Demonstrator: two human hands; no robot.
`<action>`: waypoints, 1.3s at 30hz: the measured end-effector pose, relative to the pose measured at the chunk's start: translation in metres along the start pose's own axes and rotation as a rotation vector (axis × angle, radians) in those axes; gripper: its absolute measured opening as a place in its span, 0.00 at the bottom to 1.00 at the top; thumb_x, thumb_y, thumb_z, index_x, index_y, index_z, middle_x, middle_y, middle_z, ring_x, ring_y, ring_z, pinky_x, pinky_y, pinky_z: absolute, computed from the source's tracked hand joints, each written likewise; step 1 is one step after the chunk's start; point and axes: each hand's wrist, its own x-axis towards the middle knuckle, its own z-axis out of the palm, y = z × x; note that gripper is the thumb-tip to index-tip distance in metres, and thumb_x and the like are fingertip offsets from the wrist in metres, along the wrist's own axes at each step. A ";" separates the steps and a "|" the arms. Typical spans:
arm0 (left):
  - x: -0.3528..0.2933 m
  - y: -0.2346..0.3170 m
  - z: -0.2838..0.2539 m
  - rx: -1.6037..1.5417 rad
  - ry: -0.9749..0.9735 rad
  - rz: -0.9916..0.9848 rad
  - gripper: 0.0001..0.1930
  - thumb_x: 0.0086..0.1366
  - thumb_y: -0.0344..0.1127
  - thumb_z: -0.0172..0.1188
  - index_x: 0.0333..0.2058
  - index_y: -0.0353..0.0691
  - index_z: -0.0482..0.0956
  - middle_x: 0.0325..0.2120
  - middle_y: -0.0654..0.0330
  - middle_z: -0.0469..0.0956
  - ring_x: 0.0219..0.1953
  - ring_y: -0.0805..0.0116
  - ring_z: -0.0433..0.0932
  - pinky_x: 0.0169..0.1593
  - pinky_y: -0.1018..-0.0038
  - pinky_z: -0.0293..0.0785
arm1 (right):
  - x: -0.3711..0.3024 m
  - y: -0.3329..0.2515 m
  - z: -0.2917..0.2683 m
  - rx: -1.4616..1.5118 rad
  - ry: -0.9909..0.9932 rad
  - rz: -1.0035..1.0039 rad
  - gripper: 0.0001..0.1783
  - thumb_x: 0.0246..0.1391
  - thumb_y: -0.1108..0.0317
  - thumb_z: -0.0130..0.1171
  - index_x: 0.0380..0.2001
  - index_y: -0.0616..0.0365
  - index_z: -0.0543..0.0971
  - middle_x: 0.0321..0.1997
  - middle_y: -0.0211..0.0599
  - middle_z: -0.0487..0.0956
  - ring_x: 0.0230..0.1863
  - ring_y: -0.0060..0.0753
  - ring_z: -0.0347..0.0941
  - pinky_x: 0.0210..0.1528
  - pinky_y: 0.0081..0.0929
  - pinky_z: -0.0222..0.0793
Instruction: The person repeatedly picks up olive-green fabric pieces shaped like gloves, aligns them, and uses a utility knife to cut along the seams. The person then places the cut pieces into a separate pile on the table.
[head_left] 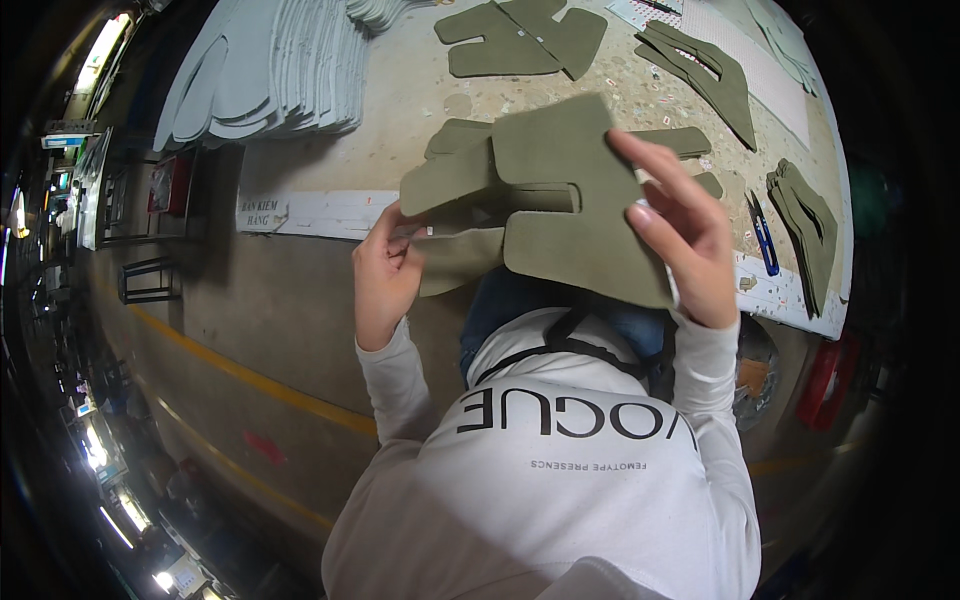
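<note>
Presently the olive cutout [560,190], a flat felt-like piece with a central slot, is held up above the bench [420,90] edge. Left hand [385,270] pinches its lower left flap; right hand [685,240] fingers grip its right edge. Risk: held by edges only, the limp piece could fold, slip, or separate if layered. Similar cutouts [520,40] and grey stacks [270,65] lie beyond.

Both hands hold a stack of olive felt pieces [560,190] above the table [420,90] edge: the left hand [385,265] pinches the lower left corner, the right hand [685,235] grips the right edge. At 11 o'clock lies a grey stack [270,65]; olive cut-outs [520,40] at 12; blue scissors [765,240] at 3.
</note>
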 end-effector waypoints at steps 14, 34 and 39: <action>0.006 0.009 0.003 -0.083 -0.126 0.057 0.26 0.60 0.15 0.53 0.58 0.33 0.71 0.57 0.58 0.69 0.29 0.85 0.67 0.32 0.88 0.65 | -0.007 0.060 -0.017 -0.350 0.050 -0.016 0.24 0.54 0.81 0.54 0.55 0.57 0.77 0.55 0.38 0.75 0.46 0.25 0.73 0.45 0.17 0.68; 0.033 0.108 0.058 -0.189 -0.509 0.350 0.30 0.55 0.18 0.57 0.59 0.30 0.70 0.60 0.53 0.65 0.34 0.86 0.71 0.32 0.93 0.67 | -0.073 0.048 -0.036 -0.731 0.293 0.117 0.24 0.55 0.78 0.55 0.58 0.60 0.73 0.28 0.41 0.69 0.25 0.32 0.63 0.31 0.24 0.62; 0.043 0.065 0.058 -0.190 -0.513 0.074 0.30 0.57 0.14 0.55 0.61 0.32 0.68 0.62 0.58 0.63 0.31 0.88 0.65 0.32 0.93 0.65 | -0.075 0.046 -0.040 -0.673 0.262 0.125 0.24 0.55 0.78 0.55 0.57 0.60 0.74 0.29 0.41 0.71 0.28 0.35 0.67 0.35 0.24 0.65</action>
